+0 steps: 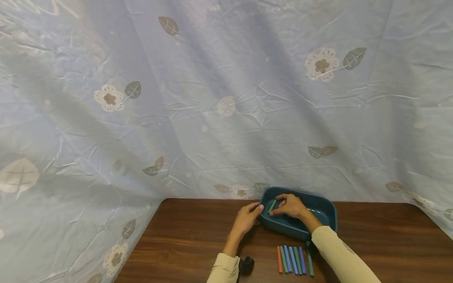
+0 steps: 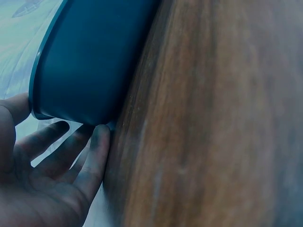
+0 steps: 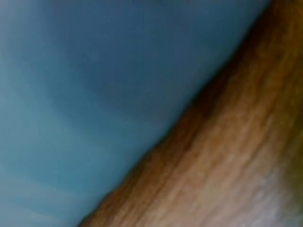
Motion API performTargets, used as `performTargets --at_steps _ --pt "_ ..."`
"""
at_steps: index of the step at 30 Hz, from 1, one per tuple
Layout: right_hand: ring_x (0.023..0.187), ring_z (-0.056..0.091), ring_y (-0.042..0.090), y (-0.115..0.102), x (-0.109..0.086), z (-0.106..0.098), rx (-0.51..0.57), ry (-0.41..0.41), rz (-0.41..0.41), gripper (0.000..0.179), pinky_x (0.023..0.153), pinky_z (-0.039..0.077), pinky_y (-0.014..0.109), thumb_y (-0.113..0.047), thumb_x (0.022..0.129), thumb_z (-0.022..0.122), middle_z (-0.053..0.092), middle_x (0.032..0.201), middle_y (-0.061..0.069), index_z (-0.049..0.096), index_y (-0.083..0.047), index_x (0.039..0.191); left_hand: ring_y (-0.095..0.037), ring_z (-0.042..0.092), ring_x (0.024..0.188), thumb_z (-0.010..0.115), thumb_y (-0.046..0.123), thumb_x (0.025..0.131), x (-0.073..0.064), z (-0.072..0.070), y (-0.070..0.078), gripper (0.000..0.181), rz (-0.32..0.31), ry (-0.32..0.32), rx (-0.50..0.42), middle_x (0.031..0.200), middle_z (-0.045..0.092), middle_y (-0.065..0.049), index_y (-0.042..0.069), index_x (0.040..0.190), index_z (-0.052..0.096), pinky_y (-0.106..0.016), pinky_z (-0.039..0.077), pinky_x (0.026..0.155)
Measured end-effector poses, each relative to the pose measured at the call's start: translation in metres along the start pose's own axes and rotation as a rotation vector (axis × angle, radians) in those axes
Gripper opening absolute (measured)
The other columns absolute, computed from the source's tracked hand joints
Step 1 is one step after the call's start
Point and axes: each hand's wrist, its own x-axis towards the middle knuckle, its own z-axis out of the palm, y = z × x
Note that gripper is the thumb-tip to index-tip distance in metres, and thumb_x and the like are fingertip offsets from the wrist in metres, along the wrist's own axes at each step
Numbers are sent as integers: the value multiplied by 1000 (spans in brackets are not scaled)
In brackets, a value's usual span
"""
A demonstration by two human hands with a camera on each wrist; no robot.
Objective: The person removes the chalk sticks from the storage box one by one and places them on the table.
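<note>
A dark blue plastic basin (image 1: 297, 232) sits at the back of the wooden table. At its left end, my left hand (image 1: 244, 220) holds it, thumb at the rim and fingers against the outer wall. The left wrist view shows that hand (image 2: 57, 165) spread under the basin's corner (image 2: 90, 61). Reaching inside the basin, my right hand (image 1: 291, 205) pinches a short green chalk-like stick (image 1: 272, 206) between thumb and index finger. In the right wrist view the blue basin wall (image 3: 109, 94) is blurred and the hand is out of frame.
In front of the basin, several coloured sticks (image 1: 291, 260) lie side by side: red, green, blue and purple. The wooden table (image 1: 184, 239) meets a patterned pale curtain (image 1: 212, 137) behind. A black wrist device (image 1: 246, 265) shows beside the left sleeve.
</note>
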Motion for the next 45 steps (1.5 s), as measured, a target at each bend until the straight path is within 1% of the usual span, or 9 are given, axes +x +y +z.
performTargets --at_steps 3,5,10,13,17,25,38,42,45 --pt "76 67 14 4 6 4 -30 11 -16 84 76 59 35 -34 73 100 76 87 0 65 5 138 -32 75 117 61 37 110 0 -1 -1 48 18 9 54 131 76 -19 4 143 68 -52 62 102" --pt "75 66 14 7 9 6 -43 14 -24 86 76 59 35 -36 72 101 75 85 0 64 5 138 -31 75 116 61 37 110 0 -1 -1 47 17 12 60 132 75 -19 4 144 68 -51 61 103" --pt "73 65 15 2 6 9 -71 14 -14 84 73 57 34 -37 73 100 73 83 1 65 5 137 -30 80 101 60 37 111 -2 -2 -2 50 -8 6 16 131 75 -21 1 145 65 -47 66 93" --pt "72 64 15 -2 3 9 -87 17 -17 81 73 57 34 -36 75 99 72 82 1 65 5 136 -31 80 103 61 37 110 -4 -2 -2 50 -10 10 12 131 75 -21 2 145 66 -48 66 94" --pt "71 64 14 -2 3 8 -78 18 -16 80 72 56 32 -35 75 99 72 81 0 66 4 136 -31 77 112 62 37 110 -4 -1 -1 48 -3 14 32 132 75 -20 3 144 68 -50 63 99" --pt "73 66 14 -3 1 1 -36 6 -35 79 71 56 33 -33 78 98 75 84 1 64 6 138 -28 75 115 61 39 110 1 -1 0 49 5 12 62 135 74 -17 4 144 68 -47 63 100" --pt "70 66 16 -5 -2 -7 28 -52 -47 81 66 52 29 -30 81 96 76 81 0 60 6 143 -36 68 130 59 40 110 -1 1 2 48 12 31 107 137 74 -17 6 143 69 -58 54 112" --pt "72 67 16 -7 -6 -10 36 -63 -58 81 66 54 30 -30 82 95 77 83 0 59 7 144 -33 72 124 60 39 110 -1 2 2 48 18 30 108 134 75 -17 5 142 70 -55 57 109" --pt "75 70 17 -9 -10 -15 66 -74 -60 82 67 58 32 -31 84 94 78 87 1 57 7 146 -30 77 111 61 37 110 0 1 2 48 15 16 68 129 77 -18 2 142 69 -49 63 99"
